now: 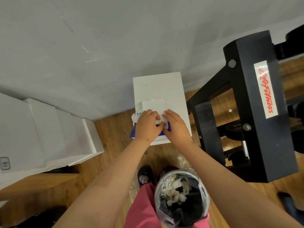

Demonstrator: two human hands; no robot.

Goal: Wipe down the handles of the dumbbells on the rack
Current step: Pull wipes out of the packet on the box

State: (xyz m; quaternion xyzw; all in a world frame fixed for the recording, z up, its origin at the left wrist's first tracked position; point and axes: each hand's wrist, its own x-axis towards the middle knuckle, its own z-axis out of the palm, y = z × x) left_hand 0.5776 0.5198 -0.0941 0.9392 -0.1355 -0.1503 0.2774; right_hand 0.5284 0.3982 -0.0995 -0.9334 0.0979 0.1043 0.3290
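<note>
Left hand (148, 125) curls over the pack (135, 116); right hand (176, 126) touches its opening, grip unclear. Lid (153, 104) stands open just beyond, rack (253, 112) rightward.

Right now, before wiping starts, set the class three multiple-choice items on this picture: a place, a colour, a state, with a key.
1. Where does the wet-wipe pack lie? A on the white box; B in the bin; C on the floor.
2. What colour is the lettering on the label of the dumbbell rack? A blue; B red; C green.
3. How is the pack's flip lid? A open; B closed; C torn off.
Key: 1 A, it rests on the box top; 2 B, red script on a white strip; 3 A, the lid lies folded back.
</note>
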